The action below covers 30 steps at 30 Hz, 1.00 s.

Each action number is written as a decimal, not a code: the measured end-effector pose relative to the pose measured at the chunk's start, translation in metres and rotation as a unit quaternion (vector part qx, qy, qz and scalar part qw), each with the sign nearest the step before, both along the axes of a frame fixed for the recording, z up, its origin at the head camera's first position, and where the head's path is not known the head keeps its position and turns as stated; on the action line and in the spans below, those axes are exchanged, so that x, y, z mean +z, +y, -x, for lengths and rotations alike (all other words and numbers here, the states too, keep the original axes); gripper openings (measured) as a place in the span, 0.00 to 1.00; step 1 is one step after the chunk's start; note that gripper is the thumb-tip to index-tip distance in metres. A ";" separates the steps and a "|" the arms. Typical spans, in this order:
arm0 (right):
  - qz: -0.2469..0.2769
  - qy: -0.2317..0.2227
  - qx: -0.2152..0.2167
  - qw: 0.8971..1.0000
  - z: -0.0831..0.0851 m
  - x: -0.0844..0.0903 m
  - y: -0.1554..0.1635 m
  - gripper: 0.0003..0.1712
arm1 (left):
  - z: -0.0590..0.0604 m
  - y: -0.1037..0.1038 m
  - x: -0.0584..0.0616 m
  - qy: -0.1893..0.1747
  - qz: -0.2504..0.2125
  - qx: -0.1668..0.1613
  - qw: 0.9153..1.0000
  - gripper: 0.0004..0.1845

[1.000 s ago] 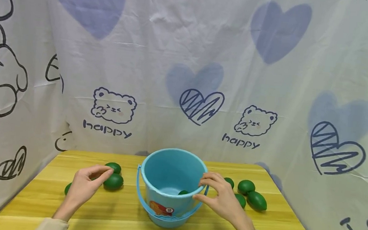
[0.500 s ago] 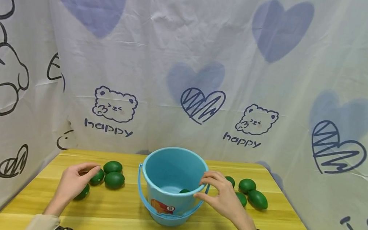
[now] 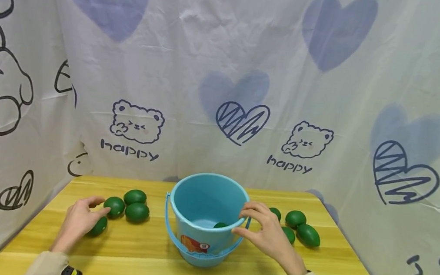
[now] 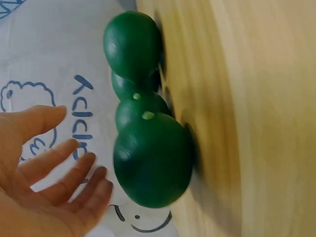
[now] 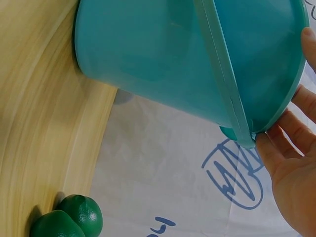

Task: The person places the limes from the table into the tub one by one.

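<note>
A light blue bucket (image 3: 216, 240) stands upright at the middle of the table, its handle hanging down the near side. Inside it, part of a green lime (image 3: 220, 225) shows. My right hand (image 3: 270, 233) holds the bucket's right rim with bent fingers and thumb. To the left, my left hand (image 3: 81, 218) hovers with fingers apart beside a near lime (image 3: 98, 226), which it partly covers in the head view. Another lime (image 3: 114, 207) lies just past its fingertips. In the left wrist view, the palm and fingers (image 4: 69, 185) hold nothing, right by the closest lime (image 4: 153, 160).
Two more limes, one behind (image 3: 135, 197) and one in front (image 3: 137, 213), lie between the left hand and the bucket. Several limes (image 3: 308, 235) sit right of the bucket, partly behind the right hand. A printed cloth (image 3: 218, 67) hangs around the wooden table (image 3: 139, 252).
My left hand has moved left and down, away from the two limes nearest the bucket, uncovering others, and its fingers have spread. The right hand stays on the bucket rim.
</note>
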State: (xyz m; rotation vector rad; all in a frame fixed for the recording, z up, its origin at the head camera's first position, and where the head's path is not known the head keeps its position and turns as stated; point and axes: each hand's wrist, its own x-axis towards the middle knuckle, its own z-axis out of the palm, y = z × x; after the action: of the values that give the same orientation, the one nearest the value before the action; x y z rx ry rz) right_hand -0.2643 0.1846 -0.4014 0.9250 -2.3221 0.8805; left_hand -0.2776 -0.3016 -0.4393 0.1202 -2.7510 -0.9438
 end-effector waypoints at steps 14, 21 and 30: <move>-0.001 -0.004 -0.002 1.000 0.000 0.002 0.000 0.16 | 0.008 -0.019 -0.011 -0.070 0.071 -0.011 0.995 0.36; -0.001 -0.001 0.003 1.000 0.000 0.000 0.000 0.15 | 0.009 -0.023 -0.014 -0.112 0.051 -0.023 0.992 0.40; -0.001 0.001 0.001 1.000 0.000 0.001 0.000 0.15 | 0.011 -0.021 -0.016 -0.110 0.049 -0.026 0.992 0.41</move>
State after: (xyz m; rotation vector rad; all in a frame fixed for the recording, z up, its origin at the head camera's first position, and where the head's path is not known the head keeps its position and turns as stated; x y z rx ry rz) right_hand -0.2648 0.1849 -0.4002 0.9289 -2.3213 0.8769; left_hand -0.2891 -0.3229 -0.4551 0.1456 -3.0103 -0.8523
